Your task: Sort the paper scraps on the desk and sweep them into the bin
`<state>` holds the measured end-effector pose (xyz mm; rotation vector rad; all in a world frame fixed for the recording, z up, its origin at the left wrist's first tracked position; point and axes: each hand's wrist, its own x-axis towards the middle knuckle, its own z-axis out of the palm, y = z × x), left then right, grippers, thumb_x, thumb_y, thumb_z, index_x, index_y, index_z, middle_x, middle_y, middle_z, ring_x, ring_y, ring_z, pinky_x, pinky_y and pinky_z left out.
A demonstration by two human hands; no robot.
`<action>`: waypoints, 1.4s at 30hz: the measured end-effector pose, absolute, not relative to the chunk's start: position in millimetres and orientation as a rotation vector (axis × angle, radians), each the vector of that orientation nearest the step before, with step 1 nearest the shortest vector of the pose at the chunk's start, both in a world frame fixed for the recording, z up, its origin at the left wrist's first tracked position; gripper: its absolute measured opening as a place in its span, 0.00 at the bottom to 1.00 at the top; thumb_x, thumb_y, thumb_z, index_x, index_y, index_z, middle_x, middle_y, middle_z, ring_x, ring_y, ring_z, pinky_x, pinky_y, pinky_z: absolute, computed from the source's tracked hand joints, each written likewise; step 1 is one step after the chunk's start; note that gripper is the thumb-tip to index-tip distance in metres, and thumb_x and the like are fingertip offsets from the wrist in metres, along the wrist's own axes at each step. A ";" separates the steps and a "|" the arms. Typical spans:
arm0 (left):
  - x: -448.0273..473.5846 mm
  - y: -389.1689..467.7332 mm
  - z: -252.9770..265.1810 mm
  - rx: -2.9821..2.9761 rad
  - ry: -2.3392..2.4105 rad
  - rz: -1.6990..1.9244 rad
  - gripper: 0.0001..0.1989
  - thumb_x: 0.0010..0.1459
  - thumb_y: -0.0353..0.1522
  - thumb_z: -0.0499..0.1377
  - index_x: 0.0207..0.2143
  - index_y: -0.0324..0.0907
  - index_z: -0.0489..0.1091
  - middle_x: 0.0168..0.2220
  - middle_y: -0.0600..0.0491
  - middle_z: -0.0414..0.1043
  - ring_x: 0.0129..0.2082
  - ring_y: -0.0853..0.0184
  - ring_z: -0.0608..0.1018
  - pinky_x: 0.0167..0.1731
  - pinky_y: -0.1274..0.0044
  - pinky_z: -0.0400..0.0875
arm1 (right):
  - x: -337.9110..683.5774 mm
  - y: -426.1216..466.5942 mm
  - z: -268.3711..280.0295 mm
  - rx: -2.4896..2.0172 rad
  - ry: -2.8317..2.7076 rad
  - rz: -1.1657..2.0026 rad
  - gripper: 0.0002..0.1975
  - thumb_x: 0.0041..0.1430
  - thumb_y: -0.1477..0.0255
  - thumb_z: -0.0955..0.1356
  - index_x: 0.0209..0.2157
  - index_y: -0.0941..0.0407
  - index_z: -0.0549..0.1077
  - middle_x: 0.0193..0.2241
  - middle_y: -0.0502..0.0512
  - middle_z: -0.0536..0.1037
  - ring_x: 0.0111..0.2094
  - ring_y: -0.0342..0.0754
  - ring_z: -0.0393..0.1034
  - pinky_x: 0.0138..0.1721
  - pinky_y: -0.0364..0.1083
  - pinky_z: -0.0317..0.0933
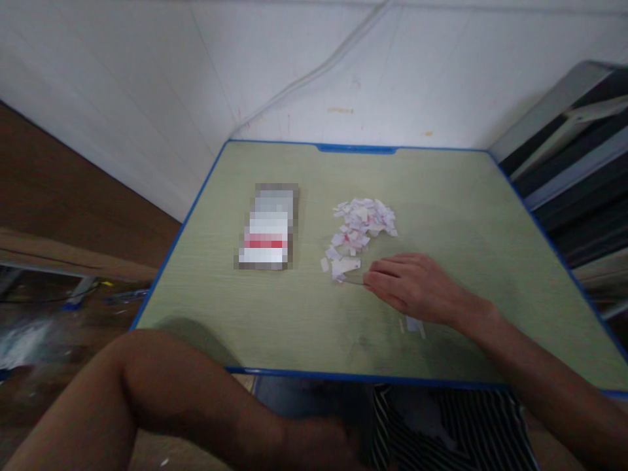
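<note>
My right hand rests low over the table, right of the paper scraps, with its fingers closed. From the fingertips a thin dark rod-like piece points left to the nearest scraps; its kind does not show. A loose heap of small white paper scraps, some with pink marks, trails toward the hand. A few more paper pieces lie below the palm. My left hand is below the table's front edge near my lap, dark and smeared, its fingers unclear.
The pale green table has a blue edge. A pixelated flat rectangle with a red band lies on its left side. A white wall with a cable stands behind, and a dark slatted frame leans at the right.
</note>
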<state>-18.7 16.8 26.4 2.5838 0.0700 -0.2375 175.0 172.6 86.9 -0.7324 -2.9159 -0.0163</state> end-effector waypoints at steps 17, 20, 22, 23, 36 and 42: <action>-21.0 8.7 10.5 2.566 0.079 -0.180 0.37 0.51 0.28 0.53 0.62 0.36 0.41 0.26 0.50 0.71 0.21 0.61 0.73 0.16 0.74 0.63 | 182.8 168.6 99.3 -0.707 -2.897 0.252 0.15 0.63 0.72 0.56 0.25 0.57 0.66 0.21 0.51 0.70 0.22 0.42 0.59 0.27 0.44 0.46; -22.1 10.5 12.4 2.586 0.086 -0.163 0.38 0.50 0.27 0.54 0.62 0.36 0.41 0.29 0.49 0.72 0.21 0.61 0.73 0.16 0.75 0.63 | 184.5 169.0 99.0 -0.714 -2.931 0.288 0.14 0.63 0.72 0.56 0.25 0.57 0.65 0.20 0.50 0.69 0.22 0.42 0.58 0.26 0.44 0.45; -21.8 13.3 17.9 2.594 0.095 -0.141 0.33 0.53 0.27 0.52 0.61 0.36 0.44 0.30 0.49 0.72 0.21 0.62 0.73 0.15 0.75 0.62 | 183.9 168.5 98.7 -0.708 -2.970 0.323 0.14 0.63 0.73 0.56 0.25 0.57 0.65 0.20 0.50 0.69 0.21 0.42 0.58 0.26 0.44 0.44; -21.4 14.7 21.1 2.611 0.087 -0.148 0.31 0.55 0.26 0.50 0.61 0.35 0.44 0.27 0.50 0.72 0.20 0.63 0.72 0.16 0.75 0.62 | 183.4 168.3 98.5 -0.710 -2.981 0.337 0.14 0.62 0.73 0.56 0.25 0.57 0.65 0.20 0.49 0.69 0.22 0.42 0.58 0.26 0.44 0.44; -22.0 14.8 19.0 2.520 0.141 -0.071 0.27 0.54 0.23 0.50 0.57 0.41 0.54 0.33 0.54 0.71 0.26 0.67 0.74 0.20 0.78 0.68 | 182.3 166.8 96.1 -0.770 -2.958 0.328 0.14 0.63 0.72 0.56 0.27 0.57 0.66 0.21 0.50 0.71 0.22 0.42 0.60 0.26 0.44 0.45; -24.3 9.0 12.4 2.550 0.180 -0.093 0.24 0.50 0.21 0.51 0.49 0.44 0.65 0.31 0.56 0.69 0.24 0.68 0.74 0.20 0.79 0.67 | 178.6 166.5 93.1 -0.783 -2.886 0.298 0.14 0.64 0.72 0.56 0.27 0.58 0.66 0.22 0.51 0.71 0.23 0.42 0.61 0.27 0.43 0.47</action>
